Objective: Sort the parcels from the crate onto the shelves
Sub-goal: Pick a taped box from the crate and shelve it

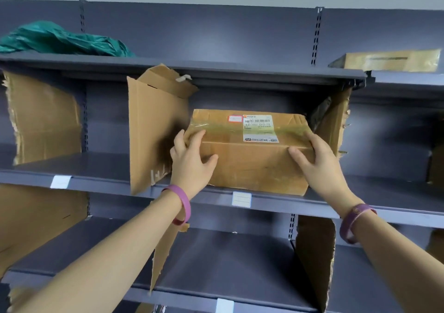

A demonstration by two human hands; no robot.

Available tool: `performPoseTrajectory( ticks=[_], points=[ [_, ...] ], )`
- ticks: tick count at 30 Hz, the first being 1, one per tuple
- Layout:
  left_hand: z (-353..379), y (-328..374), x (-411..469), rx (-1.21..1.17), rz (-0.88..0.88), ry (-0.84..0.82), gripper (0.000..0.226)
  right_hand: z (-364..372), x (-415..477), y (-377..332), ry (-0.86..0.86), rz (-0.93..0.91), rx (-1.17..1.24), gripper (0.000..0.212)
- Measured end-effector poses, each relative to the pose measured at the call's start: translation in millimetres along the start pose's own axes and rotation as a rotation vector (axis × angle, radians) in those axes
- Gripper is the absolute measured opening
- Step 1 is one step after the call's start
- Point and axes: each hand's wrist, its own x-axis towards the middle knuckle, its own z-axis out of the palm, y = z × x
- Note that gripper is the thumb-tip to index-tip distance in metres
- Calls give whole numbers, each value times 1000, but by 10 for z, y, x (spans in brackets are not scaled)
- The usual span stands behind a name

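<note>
While both hands grip it, the box (249,163) sits at the front of the middle shelf (374,192), in the bay between two upright cardboard dividers. The left hand (192,161) holds the box's upper left corner, fingers curled over the top and thumb spread on the front face. The right hand (317,163) holds the upper right corner the same way, fingers over the top edge and thumb on the front. Whether the box's full weight is on the shelf, I cannot tell. A white label (258,127) with a barcode lies on the box top under clear tape. The left divider (151,134) stands just beside the left hand, its torn top reaching the shelf above; the right divider (334,122) is near the right hand. Each wrist wears a purple band (182,204). On the top shelf, a green bag (60,40) lies at the left and a flat parcel (391,60) at the right. A white tag (241,199) is fixed to the shelf lip below the box.
</note>
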Motion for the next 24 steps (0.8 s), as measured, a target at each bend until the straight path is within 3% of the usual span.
performPoseTrajectory(
  ticks=[5,14,17,20,24],
  points=[
    [180,-201,99,-157,-8,-96,82,247,-57,221,-51,87,72,82],
    [335,-467,-188,42,23,-153,71,509,-412,472,-159,29,-209,70],
    [357,-559,-409,170,102,-144,65,537,-605,522,-90,-105,-463,59],
    [373,-631,-515,258,237,-118,56,518,-703,555,-126,-269,-534,53],
    [416,-648,-518,356,209,-200,59,548,-726,513,-187,-315,-601,51]
  ],
)
